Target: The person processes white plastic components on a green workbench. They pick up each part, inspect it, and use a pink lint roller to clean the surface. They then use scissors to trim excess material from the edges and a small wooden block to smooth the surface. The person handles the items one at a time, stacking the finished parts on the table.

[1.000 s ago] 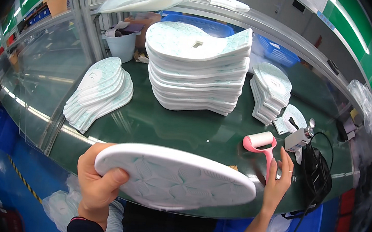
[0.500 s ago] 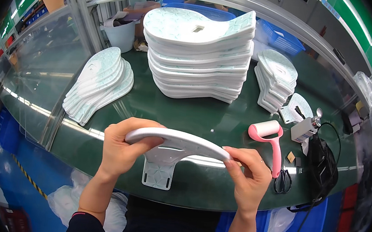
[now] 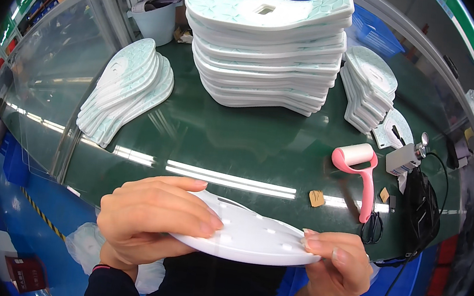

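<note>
Between my two hands is a white plastic panel (image 3: 253,236), held tilted at the table's near edge. Its plain side with small raised nubs faces up toward me. My left hand (image 3: 154,217) grips its left end, fingers laid across the plain face and thumb hidden underneath. At the right end, my right hand (image 3: 340,263) pinches the rim between thumb and fingers. Just beyond the panel lies a small tan square piece (image 3: 316,198). Further right are a pink-handled lint roller (image 3: 367,185) and dark scissors (image 3: 373,229).
A tall stack of patterned white panels (image 3: 263,64) stands on the green table (image 3: 220,140). Smaller stacks flank it at left (image 3: 127,90) and right (image 3: 367,89). A metal-topped bottle (image 3: 402,159) and black bag (image 3: 422,202) sit at the right.
The panel has turned over toward me, from its patterned narrow end showing to its plain nubbed side, and come lower and nearer. The tan piece now shows where my right hand was.
</note>
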Demonstrator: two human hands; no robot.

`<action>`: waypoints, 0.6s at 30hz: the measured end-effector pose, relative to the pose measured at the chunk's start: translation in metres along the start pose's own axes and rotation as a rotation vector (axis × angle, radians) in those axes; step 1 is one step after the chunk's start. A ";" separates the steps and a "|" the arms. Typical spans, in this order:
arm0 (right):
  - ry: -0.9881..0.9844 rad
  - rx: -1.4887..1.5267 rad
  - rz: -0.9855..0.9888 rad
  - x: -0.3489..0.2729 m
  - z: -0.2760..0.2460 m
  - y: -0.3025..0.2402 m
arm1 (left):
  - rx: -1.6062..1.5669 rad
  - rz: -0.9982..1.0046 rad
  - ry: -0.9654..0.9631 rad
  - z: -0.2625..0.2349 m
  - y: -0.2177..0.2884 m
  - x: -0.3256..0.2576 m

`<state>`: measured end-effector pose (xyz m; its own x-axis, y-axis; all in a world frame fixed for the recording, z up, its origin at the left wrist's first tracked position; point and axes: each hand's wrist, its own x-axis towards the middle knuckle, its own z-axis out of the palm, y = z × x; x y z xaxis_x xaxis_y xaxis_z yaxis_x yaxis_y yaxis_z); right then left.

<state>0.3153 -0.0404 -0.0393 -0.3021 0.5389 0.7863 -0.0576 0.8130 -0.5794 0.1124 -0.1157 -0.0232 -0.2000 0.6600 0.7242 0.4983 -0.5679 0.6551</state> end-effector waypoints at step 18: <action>-0.078 0.032 -0.014 -0.006 -0.001 0.000 | 0.237 0.111 -0.219 0.004 0.016 0.010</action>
<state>0.3178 -0.0438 -0.0441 -0.3743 0.5080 0.7758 -0.0925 0.8120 -0.5763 0.1212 -0.1162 -0.0064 0.0396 0.7054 0.7077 0.6938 -0.5291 0.4885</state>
